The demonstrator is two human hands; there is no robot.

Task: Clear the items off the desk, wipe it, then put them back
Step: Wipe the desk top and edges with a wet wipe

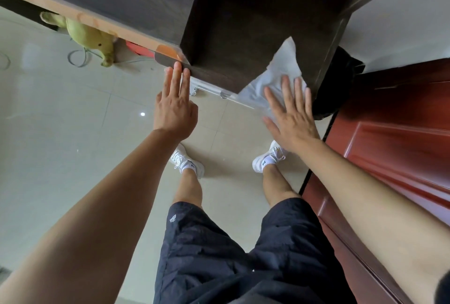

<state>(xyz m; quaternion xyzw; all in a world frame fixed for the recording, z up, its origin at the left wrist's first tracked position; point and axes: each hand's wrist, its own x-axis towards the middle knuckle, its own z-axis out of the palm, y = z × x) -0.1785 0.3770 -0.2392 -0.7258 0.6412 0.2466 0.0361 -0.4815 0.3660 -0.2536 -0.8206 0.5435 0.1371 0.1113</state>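
on the desk [243, 23], flat right hand [289, 118] presses cloth [280, 72]; left hand [174, 108] steadies edge.

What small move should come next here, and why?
Probably slide the flat right hand forward, pushing the crumpled white cloth across the dark wooden desk top: the cloth overhangs the near edge, bare desk lies ahead, and the left hand touches its corner.
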